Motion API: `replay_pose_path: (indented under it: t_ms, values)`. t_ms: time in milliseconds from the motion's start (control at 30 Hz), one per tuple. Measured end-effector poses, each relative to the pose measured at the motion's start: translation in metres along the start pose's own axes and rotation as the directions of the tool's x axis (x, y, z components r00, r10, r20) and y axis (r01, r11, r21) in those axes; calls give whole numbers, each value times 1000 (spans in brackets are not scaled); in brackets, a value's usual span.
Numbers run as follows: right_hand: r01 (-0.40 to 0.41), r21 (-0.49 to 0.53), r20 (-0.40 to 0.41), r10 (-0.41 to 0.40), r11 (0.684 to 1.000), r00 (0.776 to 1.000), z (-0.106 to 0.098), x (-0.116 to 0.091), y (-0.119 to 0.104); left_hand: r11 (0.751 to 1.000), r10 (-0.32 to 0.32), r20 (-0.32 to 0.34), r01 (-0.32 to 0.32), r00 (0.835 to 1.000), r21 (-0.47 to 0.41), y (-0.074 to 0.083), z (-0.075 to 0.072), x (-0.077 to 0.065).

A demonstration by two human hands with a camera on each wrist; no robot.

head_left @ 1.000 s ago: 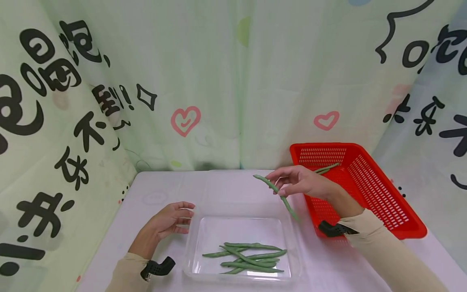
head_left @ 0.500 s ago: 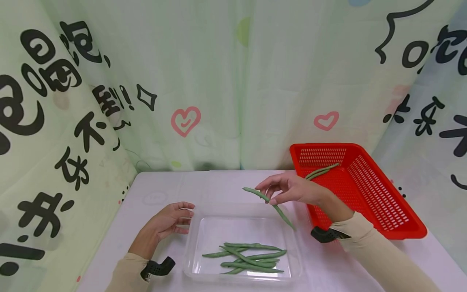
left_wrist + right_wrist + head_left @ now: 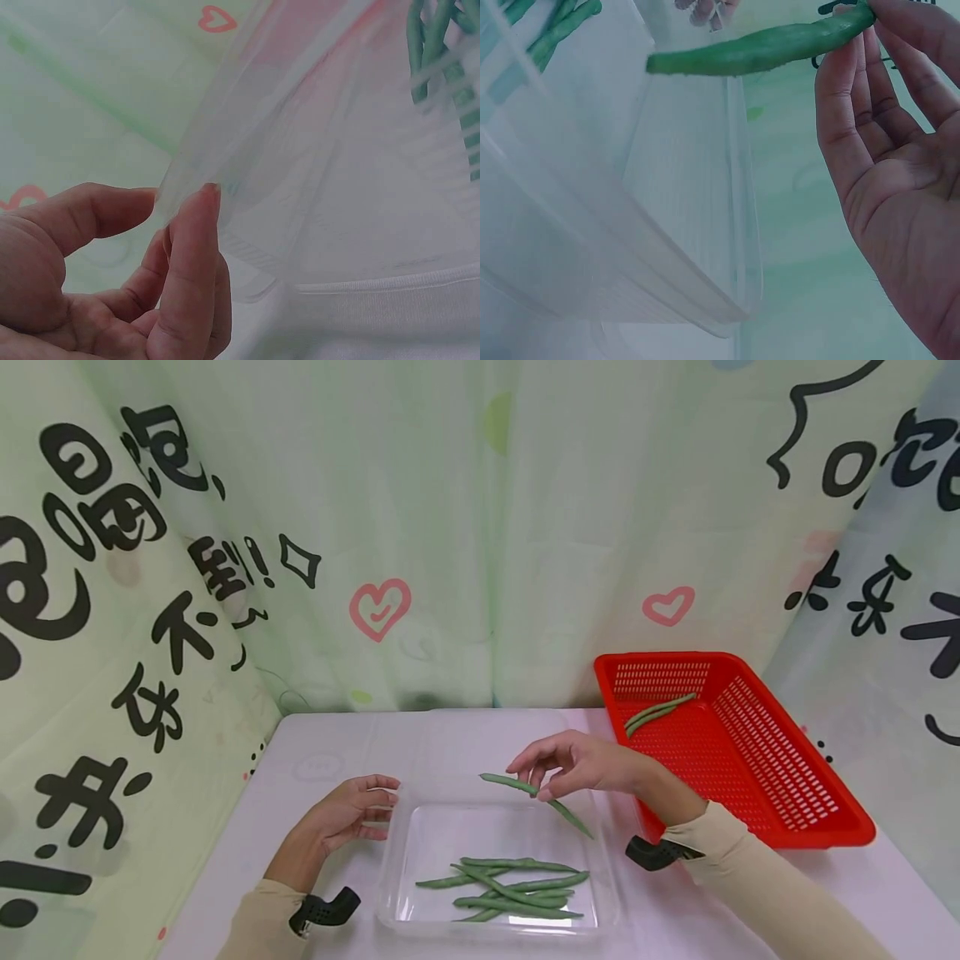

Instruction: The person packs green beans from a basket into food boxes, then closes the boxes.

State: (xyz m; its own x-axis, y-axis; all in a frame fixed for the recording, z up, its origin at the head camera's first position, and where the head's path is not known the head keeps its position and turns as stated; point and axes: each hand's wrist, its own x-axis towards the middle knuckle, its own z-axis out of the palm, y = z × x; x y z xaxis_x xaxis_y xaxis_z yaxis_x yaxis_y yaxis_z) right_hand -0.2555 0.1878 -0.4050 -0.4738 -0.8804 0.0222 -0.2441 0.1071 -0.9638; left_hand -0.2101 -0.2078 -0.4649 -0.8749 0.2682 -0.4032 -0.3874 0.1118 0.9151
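My right hand (image 3: 581, 764) pinches a green bean (image 3: 573, 818) between thumb and fingertips, over the far right part of a clear plastic container (image 3: 442, 935). In the right wrist view the bean (image 3: 742, 52) points out sideways from the fingertips, above the container wall. Several green beans (image 3: 517, 885) lie crossed on the container's floor. My left hand (image 3: 356, 810) is at the container's left rim, fingers loosely bent and fingertips touching it. The left wrist view has the thumb and fingers (image 3: 191, 262) apart at the clear wall.
A red perforated basket (image 3: 780, 752) stands at the right, behind my right forearm, with a few green beans (image 3: 660, 712) near its far left wall. The white-covered table (image 3: 315, 743) ends at a printed curtain (image 3: 450, 527). Black bands (image 3: 330, 908) circle both wrists.
My right hand has carried the bean left and nearer, away from the red basket and over the clear container. More of the beans in the basket shows. My left hand has stayed put.
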Motion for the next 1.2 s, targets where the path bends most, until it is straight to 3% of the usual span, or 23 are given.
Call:
replay_pose_path:
  t_ms: [367, 533, 700, 967, 1200]
  values:
    - [-21, -6, 95, 22, 1000, 995, 10, 1, -7, 1000, 2, 0, -2, 1000, -1, 0, 1, -1]
    - [6, -24, 87, -4, 1000, 996, 5, -2, -14, 1000, 3, 2, -3, 1000, -1, 0, 1, 0]
    - [16, -51, 34, -14, 999, 999, -6, -10, -17, 1000, 2, -4, -2, 1000, 4, 0, 2, -1]
    - [-54, -53, -80, 50, 997, 996, -28, -26, -14, 1000, -3, -17, 3, 1000, 9, -1, 1, -1]
    - [-112, -27, -223, 103, 993, 969, -55, -42, -7, 1000, -5, -18, 6, 1000, 15, -1, 1, 0]
